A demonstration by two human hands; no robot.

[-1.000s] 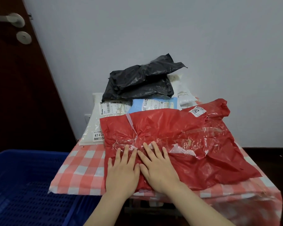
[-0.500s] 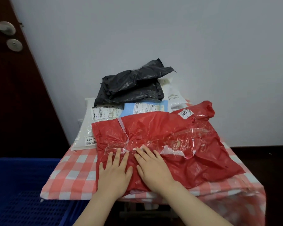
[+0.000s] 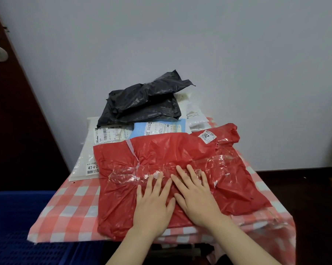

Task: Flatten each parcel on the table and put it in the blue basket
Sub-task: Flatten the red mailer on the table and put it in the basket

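Observation:
A large red plastic parcel (image 3: pixel 180 152) with clear tape across it lies on the table with the red-and-white checked cloth (image 3: pixel 69 209). My left hand (image 3: pixel 153 201) and my right hand (image 3: pixel 194 194) press flat on its near middle, side by side, fingers straight. Behind it a black parcel (image 3: pixel 142 104) tops a pile with a blue parcel (image 3: pixel 161 127) and white parcels (image 3: pixel 84 159). The blue basket (image 3: pixel 17 226) sits low at the left, partly out of view.
A dark wooden door (image 3: pixel 17 111) with a metal handle stands at the left. A pale wall rises right behind the table. The floor at the right is dark.
Both hands have slid a little forward and to the right across the red parcel, still pressing flat. The camera has turned left and tilted up.

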